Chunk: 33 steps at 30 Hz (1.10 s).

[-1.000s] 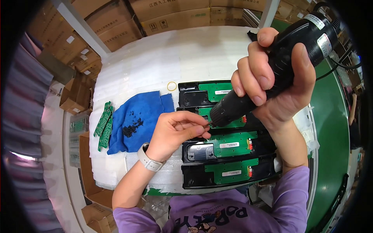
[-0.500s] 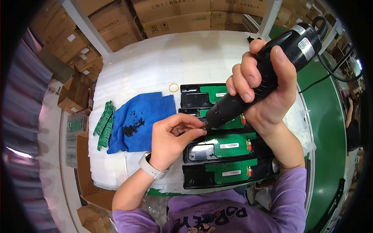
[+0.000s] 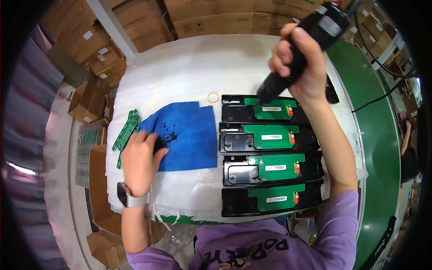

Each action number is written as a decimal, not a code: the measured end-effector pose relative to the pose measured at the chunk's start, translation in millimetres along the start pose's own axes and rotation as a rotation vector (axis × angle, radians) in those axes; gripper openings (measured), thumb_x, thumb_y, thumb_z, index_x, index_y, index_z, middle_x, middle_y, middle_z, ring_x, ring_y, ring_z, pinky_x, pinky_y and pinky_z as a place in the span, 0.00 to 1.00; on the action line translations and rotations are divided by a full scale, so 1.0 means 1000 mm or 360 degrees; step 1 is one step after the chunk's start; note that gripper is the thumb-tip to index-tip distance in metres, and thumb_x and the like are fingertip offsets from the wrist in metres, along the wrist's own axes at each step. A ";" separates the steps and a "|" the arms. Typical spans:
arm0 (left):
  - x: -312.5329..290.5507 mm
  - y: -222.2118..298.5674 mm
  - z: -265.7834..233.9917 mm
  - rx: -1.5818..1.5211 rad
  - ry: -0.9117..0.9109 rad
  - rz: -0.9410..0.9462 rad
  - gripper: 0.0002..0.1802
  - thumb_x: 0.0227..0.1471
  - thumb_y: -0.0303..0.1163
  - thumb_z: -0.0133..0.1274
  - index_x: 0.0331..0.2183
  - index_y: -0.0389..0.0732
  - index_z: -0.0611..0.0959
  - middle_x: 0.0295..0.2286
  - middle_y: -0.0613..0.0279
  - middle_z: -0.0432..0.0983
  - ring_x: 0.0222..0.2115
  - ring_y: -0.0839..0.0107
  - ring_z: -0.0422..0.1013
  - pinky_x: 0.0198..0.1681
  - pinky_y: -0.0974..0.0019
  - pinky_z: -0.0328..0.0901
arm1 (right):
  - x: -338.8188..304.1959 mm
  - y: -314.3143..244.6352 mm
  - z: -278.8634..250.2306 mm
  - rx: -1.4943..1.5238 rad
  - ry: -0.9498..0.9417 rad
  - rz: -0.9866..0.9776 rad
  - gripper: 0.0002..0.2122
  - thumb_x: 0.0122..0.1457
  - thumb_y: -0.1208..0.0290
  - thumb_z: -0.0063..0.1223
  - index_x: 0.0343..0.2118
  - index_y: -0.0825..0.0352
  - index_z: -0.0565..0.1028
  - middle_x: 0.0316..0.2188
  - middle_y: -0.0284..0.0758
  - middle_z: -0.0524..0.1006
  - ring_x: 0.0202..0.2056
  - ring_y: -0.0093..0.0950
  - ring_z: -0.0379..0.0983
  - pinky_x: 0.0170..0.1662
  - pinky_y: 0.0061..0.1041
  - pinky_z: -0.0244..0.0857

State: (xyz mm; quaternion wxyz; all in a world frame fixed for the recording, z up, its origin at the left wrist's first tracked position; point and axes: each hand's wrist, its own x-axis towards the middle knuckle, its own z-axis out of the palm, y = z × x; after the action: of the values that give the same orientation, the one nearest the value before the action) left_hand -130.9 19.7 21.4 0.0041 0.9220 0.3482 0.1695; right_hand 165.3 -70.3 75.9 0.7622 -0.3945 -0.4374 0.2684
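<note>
My right hand (image 3: 310,72) is wrapped around a black corded electric screwdriver (image 3: 276,84), tilted with its nose down over the farthest black panel (image 3: 231,112). A green circuit board (image 3: 270,115) lies in that panel, close to the tool's nose. Over on the left, my left hand (image 3: 140,155) reaches down onto a blue cloth (image 3: 193,144), thumb and fingers apart and slightly blurred. Beside its fingertips is a scattered heap of tiny black pieces, seemingly screws (image 3: 170,137); the hand covers part of it. Whether any piece is between the fingers is hidden.
Three more black panels with green boards (image 3: 275,136) line up toward me. Loose narrow circuit boards (image 3: 126,130) lie left of the cloth, and a yellow ring (image 3: 213,97) beyond it. Cardboard boxes (image 3: 211,24) stand behind the white-covered table (image 3: 180,67). The tool's cord (image 3: 360,40) runs right.
My left hand has moved left from the screwdriver's nose to the heap on the cloth. My right hand has lifted the screwdriver away and up, uncovering the panels.
</note>
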 end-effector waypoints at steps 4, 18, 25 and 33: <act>-0.007 -0.012 0.011 -0.0085 0.0002 -0.0035 0.11 0.35 0.26 0.58 0.27 0.35 0.79 0.25 0.56 0.70 0.29 0.58 0.67 0.31 0.62 0.63 | 0.014 0.015 0.001 -0.0136 0.0029 -0.0043 0.12 0.51 0.64 0.50 0.29 0.69 0.67 0.11 0.30 0.63 0.10 0.20 0.58 0.18 0.21 0.55; 0.001 -0.011 0.024 -0.0446 0.0349 -0.0117 0.04 0.45 0.24 0.52 0.26 0.33 0.78 0.21 0.54 0.70 0.19 0.60 0.67 0.22 0.66 0.60 | 0.020 0.035 0.009 -0.0205 -0.0008 -0.0031 0.12 0.48 0.65 0.53 0.22 0.69 0.66 0.10 0.32 0.63 0.10 0.21 0.59 0.16 0.20 0.55; 0.002 -0.006 0.027 -0.1339 0.0177 -0.0451 0.07 0.50 0.27 0.50 0.26 0.33 0.78 0.20 0.61 0.73 0.18 0.76 0.68 0.20 0.76 0.60 | 0.026 0.043 0.019 -0.0279 -0.0272 0.0103 0.10 0.47 0.69 0.54 0.19 0.69 0.67 0.11 0.32 0.65 0.10 0.20 0.60 0.15 0.19 0.54; 0.025 0.006 0.033 -0.2857 -0.0412 -0.0921 0.09 0.54 0.31 0.45 0.32 0.34 0.75 0.25 0.60 0.74 0.22 0.77 0.68 0.28 0.77 0.64 | 0.025 0.043 0.014 -0.0242 -0.0363 0.0089 0.10 0.47 0.69 0.54 0.20 0.69 0.68 0.10 0.30 0.65 0.10 0.20 0.60 0.14 0.19 0.54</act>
State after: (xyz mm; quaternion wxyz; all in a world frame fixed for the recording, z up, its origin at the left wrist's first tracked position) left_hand -98.9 34.8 -1.2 0.7910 0.4643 0.2995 0.2627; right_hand 162.1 -22.5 55.6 0.6676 -0.4302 -0.5292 0.2986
